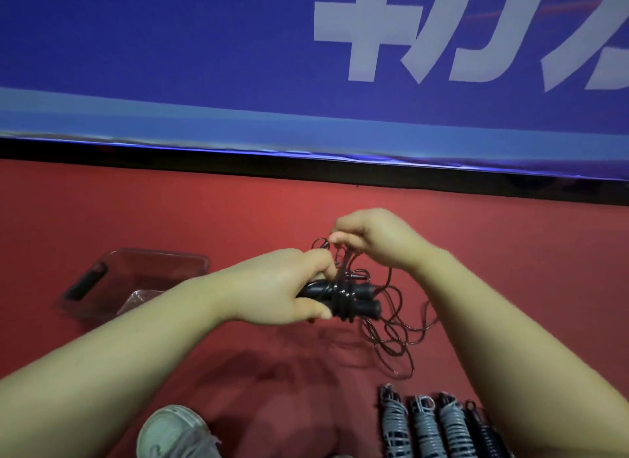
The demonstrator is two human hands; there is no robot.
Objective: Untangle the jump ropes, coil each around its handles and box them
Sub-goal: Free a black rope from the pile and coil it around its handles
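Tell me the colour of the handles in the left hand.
Black; the handles show best in the head view.

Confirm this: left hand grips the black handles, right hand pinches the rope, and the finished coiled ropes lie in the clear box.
Not quite. The head view shows the coiled ropes on the red floor, outside the clear box. The left hand does grip the black handles and the right hand pinches the rope.

We looked down on a red floor [102,212] spreading from 3 through 6 to 9 o'clock. At 12 o'clock rose a deep blue banner [170,48] with large pale characters [442,38] toward 1 o'clock. A lighter blue band [204,120] edged its foot, above a black strip [306,166] meeting the floor.
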